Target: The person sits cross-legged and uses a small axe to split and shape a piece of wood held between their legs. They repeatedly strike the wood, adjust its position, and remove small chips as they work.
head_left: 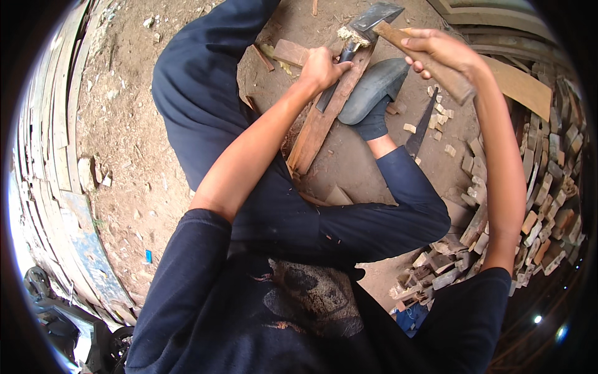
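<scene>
My left hand [321, 70] is closed around a dark metal chisel-like tool [325, 98], which lies along a reddish wooden board [311, 140] beside my shoe [374, 87]. My right hand [439, 53] grips the wooden handle of a hammer or hatchet [455, 84]. Its dark metal head [374, 15] is at the upper end of the chisel, where a pale splintered bit [349, 34] shows; whether they touch I cannot tell.
A dark saw blade [420, 131] lies right of my shoe among small wood blocks [442, 115]. A pile of offcuts [539, 206] and a tan sheet [517, 87] are at the right. Weathered planks [56, 124] and part of a motorbike [75, 327] are at the left.
</scene>
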A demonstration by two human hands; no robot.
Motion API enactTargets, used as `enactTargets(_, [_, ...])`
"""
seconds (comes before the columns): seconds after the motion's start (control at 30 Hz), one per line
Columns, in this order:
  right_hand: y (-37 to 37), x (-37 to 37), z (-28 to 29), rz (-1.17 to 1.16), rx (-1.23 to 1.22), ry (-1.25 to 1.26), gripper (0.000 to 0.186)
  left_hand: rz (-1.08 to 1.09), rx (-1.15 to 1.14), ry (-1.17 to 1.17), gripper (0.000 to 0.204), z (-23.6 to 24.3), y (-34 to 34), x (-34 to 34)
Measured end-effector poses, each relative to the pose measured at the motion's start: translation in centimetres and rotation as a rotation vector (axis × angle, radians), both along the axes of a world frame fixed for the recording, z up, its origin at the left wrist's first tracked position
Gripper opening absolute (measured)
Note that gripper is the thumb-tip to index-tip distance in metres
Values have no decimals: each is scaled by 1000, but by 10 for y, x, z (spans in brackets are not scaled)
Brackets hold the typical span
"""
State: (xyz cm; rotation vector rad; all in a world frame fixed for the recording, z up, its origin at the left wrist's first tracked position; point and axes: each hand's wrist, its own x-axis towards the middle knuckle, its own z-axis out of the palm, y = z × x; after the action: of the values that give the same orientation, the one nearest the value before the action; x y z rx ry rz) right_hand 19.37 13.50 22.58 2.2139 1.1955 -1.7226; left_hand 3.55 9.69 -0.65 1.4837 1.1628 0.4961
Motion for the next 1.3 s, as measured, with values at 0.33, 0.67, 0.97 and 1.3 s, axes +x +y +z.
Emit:
enactTargets(0.33, [21,21,-6,-46,410,-74,46,-9,-44,39,38,4,1,0])
enactTargets(0.67, [6,17,8,-19,98,14,59,17,-3,-5,39,7,-6,-1])
enactTargets(0.97, [-5,3,-16,50,260,-121,58,14,-82,-8,40,12,-2,-2])
enactTargets(1.3, [7,25,4,12,286,-44,59,-17,13,40,40,1,-6,3])
